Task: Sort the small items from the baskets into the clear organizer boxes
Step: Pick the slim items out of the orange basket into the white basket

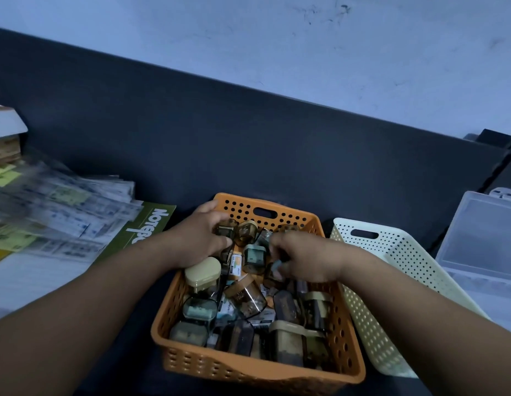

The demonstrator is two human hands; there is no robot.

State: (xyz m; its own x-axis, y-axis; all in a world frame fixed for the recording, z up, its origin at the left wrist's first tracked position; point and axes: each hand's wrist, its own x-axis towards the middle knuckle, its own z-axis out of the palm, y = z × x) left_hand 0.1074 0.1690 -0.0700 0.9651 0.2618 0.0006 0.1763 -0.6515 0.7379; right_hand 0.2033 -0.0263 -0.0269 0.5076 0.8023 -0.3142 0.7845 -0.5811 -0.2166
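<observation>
Both hands are down in the far end of the orange perforated plastic basket (220,364). The left hand (201,238) curls round a couple of small amber-tinted plastic containers (242,234) near the far-left corner. The right hand (304,260) is clenched on a small grey-blue piece (277,265) that I cannot identify. The basket is heaped with more such containers, many cream-lidded and jumbled against each other, so lifting one could drag a neighbour over the rim or pop a lid. The clear plastic organizer box (477,224) lies to the right, beyond the cream perforated basket (397,281), and a loose pinch could drop the piece into that basket on the way. Similar tints in dim light invite mis-sorting. A green notepad (151,227) and blurred printed sheets (65,212) lie to the left on the tabletop (25,284).
</observation>
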